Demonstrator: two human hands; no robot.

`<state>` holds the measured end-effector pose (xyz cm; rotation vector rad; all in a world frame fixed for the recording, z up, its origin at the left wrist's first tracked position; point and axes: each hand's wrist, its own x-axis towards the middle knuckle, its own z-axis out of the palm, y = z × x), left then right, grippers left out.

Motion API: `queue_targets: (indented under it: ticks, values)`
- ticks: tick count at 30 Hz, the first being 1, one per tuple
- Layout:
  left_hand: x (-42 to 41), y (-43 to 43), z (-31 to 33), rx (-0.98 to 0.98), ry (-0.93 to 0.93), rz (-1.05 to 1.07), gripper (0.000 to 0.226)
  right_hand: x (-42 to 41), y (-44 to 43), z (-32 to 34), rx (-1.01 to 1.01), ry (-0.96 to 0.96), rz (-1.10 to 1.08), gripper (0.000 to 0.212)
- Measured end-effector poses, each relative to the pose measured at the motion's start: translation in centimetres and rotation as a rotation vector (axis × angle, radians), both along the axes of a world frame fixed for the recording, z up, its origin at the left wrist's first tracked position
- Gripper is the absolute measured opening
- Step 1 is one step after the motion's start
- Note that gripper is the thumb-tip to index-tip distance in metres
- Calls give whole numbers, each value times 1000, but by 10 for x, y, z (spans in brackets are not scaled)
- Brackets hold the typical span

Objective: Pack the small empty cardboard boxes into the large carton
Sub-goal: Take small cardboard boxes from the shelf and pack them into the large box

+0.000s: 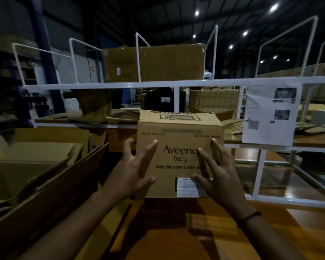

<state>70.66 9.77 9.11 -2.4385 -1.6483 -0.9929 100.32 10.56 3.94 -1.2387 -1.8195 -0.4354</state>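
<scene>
A small cardboard box (179, 152) stands upright on the wooden table (176, 231), near its far edge, in front of the white metal rack (176, 83). The front face shows printed words and, low at the right, a white label. On the top face there is a barcode.

Both hands are at the front face of this box. The left hand (131, 175) is at the left side, with the fingers spread wide; the fingertips are at the face and at the left edge. The right hand (218, 173) is at the right side, also with the fingers spread, over the label and the right edge. Neither hand closes around the box, and I cannot tell how firmly they press on it. A dark band (250, 217) goes around the right wrist.

The large carton (45, 184) stands at the left of the table, well apart from the small box. Its flaps are open, and inside it another open brown box (26, 166) is visible.

On the top shelf of the rack lies a big brown box (158, 61). A white paper sheet (270, 113) hangs on the rack at the right.
</scene>
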Motion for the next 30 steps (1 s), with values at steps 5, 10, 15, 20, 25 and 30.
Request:
queue_targets:
  ticks: [5,10,15,20,25,30]
  values:
    - [-29,-10,52,79,67,45,119,-24,11,48,66,-30,44,83]
    - [-70,-21,92,110,87,86,117,-65,10,77,111,-16,69,82]
    - [-137,-24,119,182,148,63,117,-127,2,94,138,-14,69,81]
    - [-227,-24,134,227,179,27,116,-213,-2,104,170,-23,36,80]
    - [-332,-19,144,221,191,-5,116,-316,-8,108,172,-36,-5,77]
    - [-412,-12,142,211,169,15,116,-396,-9,116,155,-48,-15,77]
